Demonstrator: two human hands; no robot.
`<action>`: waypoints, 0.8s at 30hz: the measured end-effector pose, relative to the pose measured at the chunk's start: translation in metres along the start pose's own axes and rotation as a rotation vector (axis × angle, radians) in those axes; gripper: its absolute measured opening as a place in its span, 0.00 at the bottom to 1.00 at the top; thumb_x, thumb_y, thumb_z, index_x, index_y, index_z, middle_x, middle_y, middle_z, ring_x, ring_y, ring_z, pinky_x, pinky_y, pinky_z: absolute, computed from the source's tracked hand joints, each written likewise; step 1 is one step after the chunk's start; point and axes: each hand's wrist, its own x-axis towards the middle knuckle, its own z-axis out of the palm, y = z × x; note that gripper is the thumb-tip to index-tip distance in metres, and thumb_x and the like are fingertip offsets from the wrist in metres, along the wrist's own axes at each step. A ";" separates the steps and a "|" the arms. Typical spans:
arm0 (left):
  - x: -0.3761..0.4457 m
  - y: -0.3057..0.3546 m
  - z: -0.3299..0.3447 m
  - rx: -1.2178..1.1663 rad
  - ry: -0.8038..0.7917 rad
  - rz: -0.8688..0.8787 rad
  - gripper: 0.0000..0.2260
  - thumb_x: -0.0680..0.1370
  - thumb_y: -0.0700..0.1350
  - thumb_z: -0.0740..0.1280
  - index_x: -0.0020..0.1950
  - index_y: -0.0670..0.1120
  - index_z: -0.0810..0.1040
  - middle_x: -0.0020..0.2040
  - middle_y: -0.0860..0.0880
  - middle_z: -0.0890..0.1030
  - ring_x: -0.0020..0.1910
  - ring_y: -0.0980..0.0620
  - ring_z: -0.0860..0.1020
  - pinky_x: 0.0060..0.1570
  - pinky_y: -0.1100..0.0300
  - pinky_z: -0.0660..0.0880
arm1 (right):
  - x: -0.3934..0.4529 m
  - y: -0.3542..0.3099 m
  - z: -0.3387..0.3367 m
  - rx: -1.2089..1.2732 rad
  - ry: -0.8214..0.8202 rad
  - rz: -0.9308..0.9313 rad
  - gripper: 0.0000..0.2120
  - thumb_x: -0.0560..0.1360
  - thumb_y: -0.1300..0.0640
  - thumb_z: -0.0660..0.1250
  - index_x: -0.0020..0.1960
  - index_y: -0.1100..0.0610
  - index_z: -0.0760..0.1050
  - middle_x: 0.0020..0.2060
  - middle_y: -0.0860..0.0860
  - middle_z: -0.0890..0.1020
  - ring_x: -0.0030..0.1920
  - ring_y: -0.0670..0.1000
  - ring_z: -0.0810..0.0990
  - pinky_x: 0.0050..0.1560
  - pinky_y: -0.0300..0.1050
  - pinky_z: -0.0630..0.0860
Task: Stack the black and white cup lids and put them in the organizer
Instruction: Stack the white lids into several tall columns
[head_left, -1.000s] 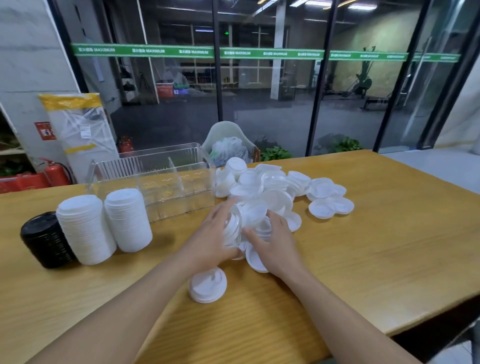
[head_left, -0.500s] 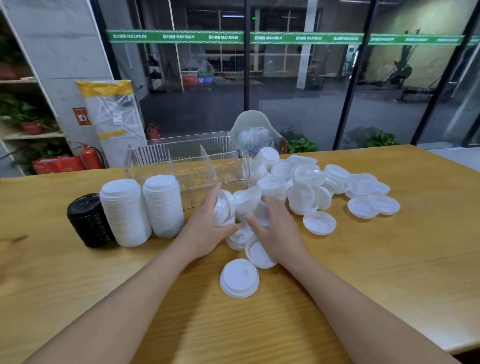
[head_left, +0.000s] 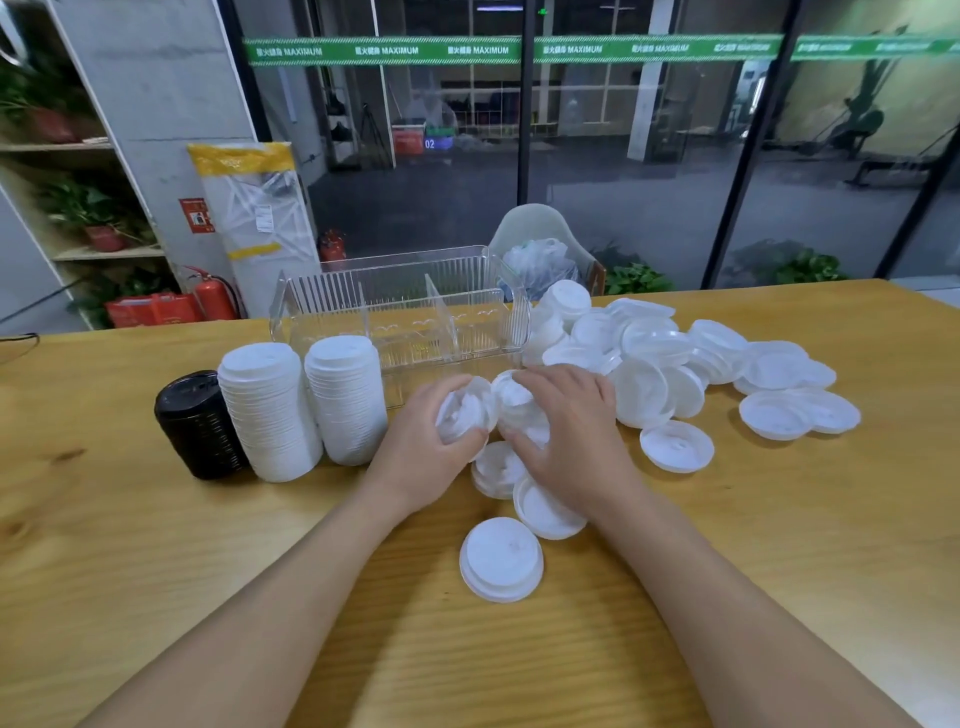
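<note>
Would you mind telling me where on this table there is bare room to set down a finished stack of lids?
Bare wood lies left of the black stack, along the near edge beside the lone lid, and right of the loose lids. It is crowded around both hands and between the white stacks and the organizer.

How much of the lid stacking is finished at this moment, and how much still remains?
Done: one black stack and two white stacks stand on the table. In hand: the left hand holds a few white lids, and the right hand grips another lid. Left: the loose pile is unstacked, and the clear organizer looks empty.
</note>
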 end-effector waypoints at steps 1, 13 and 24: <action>0.000 0.000 -0.001 0.013 -0.001 0.005 0.27 0.81 0.50 0.75 0.79 0.59 0.73 0.74 0.60 0.75 0.70 0.64 0.71 0.68 0.63 0.69 | -0.001 0.004 0.001 0.002 0.019 -0.010 0.23 0.76 0.48 0.76 0.69 0.53 0.81 0.67 0.49 0.81 0.70 0.54 0.75 0.73 0.54 0.64; -0.004 0.016 0.003 0.156 0.140 0.274 0.23 0.81 0.46 0.76 0.76 0.50 0.79 0.76 0.56 0.76 0.80 0.58 0.67 0.82 0.50 0.63 | -0.009 0.009 -0.027 0.495 0.094 0.151 0.03 0.80 0.59 0.77 0.53 0.54 0.85 0.56 0.43 0.87 0.62 0.45 0.84 0.65 0.48 0.80; -0.011 0.037 0.007 0.058 0.064 0.213 0.27 0.83 0.50 0.75 0.81 0.56 0.73 0.78 0.60 0.74 0.79 0.61 0.69 0.79 0.59 0.66 | -0.010 0.001 -0.041 0.817 -0.046 0.322 0.05 0.79 0.62 0.78 0.52 0.56 0.84 0.50 0.47 0.88 0.55 0.48 0.87 0.64 0.50 0.83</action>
